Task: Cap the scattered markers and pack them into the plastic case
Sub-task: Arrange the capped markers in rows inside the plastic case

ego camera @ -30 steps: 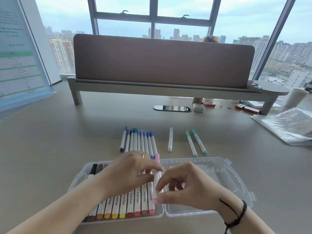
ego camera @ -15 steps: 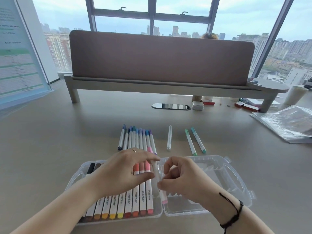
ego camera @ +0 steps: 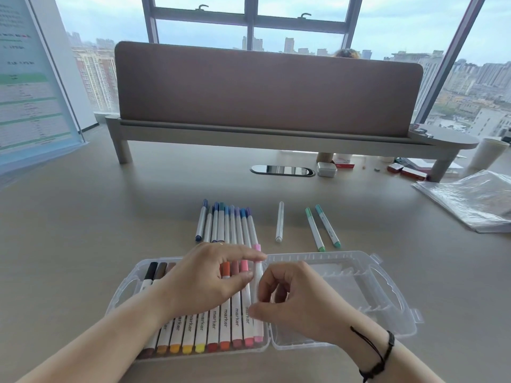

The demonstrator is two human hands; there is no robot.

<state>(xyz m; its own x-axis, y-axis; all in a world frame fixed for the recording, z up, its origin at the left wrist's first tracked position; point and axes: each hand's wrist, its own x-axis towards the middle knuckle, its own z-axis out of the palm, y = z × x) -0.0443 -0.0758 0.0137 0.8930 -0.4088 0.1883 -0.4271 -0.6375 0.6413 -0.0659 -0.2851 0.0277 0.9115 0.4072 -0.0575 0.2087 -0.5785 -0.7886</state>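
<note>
An open clear plastic case [ego camera: 398, 308] lies at the near table edge, its left half filled with a row of capped markers [ego camera: 213, 324] from black to pink. A light pink marker [ego camera: 257, 275] lies at the right end of that row, its far cap sticking out over the case's far rim. My left hand [ego camera: 204, 280] rests over the row, its fingertips touching the pink marker's upper part. My right hand [ego camera: 298, 302] pinches its lower part from the right. Beyond the case lie a bunch of blue and purple markers [ego camera: 224, 222], one white marker [ego camera: 279, 221] and two green markers [ego camera: 322, 229].
The case's right half holds no markers. A raised shelf with a brown screen [ego camera: 265, 89] crosses the table's far side. A plastic sleeve [ego camera: 470, 200] lies at the right, a paper cup [ego camera: 488, 157] and small boxes [ego camera: 406, 171] behind it. A cable port [ego camera: 282, 170] sits mid-table.
The pink marker went from tilted between both hands to lying straight in the row's right end slot. Both hands stayed on it.
</note>
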